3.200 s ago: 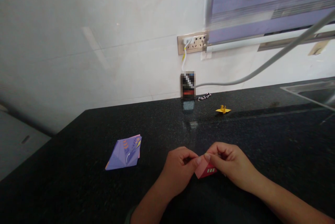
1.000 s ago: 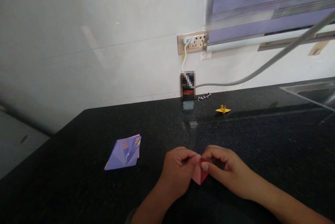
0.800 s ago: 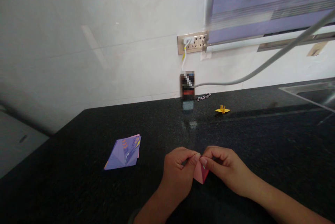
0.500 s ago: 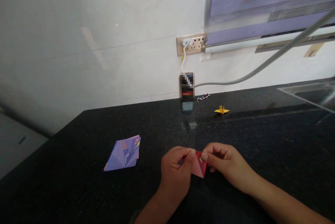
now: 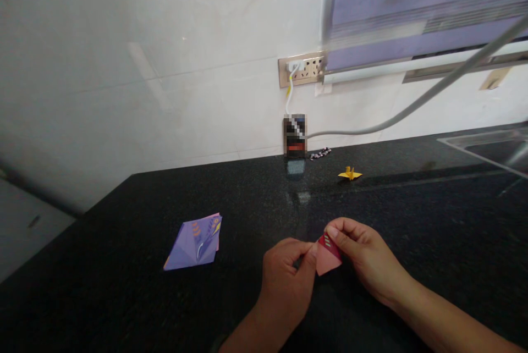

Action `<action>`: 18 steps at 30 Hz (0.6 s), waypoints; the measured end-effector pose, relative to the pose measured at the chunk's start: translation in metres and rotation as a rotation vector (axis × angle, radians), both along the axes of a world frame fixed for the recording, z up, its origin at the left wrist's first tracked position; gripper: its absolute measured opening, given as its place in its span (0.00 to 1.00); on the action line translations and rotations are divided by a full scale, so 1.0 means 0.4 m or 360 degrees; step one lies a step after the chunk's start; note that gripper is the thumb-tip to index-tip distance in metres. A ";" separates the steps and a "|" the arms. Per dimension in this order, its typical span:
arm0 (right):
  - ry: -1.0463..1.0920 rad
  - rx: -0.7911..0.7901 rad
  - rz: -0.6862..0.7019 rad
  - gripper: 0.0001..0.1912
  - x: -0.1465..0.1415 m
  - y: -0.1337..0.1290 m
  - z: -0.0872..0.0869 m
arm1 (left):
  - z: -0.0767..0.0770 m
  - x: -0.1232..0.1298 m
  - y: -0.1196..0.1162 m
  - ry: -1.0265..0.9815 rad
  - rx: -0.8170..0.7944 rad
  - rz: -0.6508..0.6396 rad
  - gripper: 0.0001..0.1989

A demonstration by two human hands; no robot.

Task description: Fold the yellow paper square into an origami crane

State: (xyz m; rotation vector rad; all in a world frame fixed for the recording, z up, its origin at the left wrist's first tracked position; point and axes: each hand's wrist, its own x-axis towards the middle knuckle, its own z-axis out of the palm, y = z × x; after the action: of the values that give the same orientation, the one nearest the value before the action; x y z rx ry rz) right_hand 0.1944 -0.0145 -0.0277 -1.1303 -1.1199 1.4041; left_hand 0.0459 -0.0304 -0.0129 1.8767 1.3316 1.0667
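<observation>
A small folded piece of origami paper, pink with a darker red flap and pale stripes, is held between both hands over the counter. My left hand pinches its left corner between thumb and fingers. With thumb and forefinger, my right hand grips the upper right edge by the red flap. The fingertips hide parts of the paper's edges. To the left, apart from both hands, lie several sheets of folded purple paper with a pink edge showing beneath.
The black counter carries a yellow paper crane at the back right. A phone-like device, partly pixelated, leans on the wall beside a beaded strap. A white cable runs to the socket. A sink edge shows far right.
Both hands have shifted slightly right with the paper. The paper has turned, its red flap now at the top, and my right hand has moved up along its edge.
</observation>
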 end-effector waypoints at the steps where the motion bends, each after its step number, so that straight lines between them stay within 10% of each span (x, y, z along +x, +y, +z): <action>1: -0.0075 0.0029 0.0005 0.12 0.003 0.002 -0.002 | 0.000 0.000 0.001 0.0052 -0.0010 0.0002 0.12; 18: -0.1129 0.0557 0.0180 0.18 0.003 -0.004 -0.015 | -0.008 -0.010 0.012 -0.0082 -0.0266 -0.0098 0.11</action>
State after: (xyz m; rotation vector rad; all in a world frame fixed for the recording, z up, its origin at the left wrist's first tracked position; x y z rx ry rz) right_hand 0.1955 -0.0162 -0.0338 -1.3525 -1.8678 0.8337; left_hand 0.0420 -0.0257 -0.0161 1.7446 1.2839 0.9368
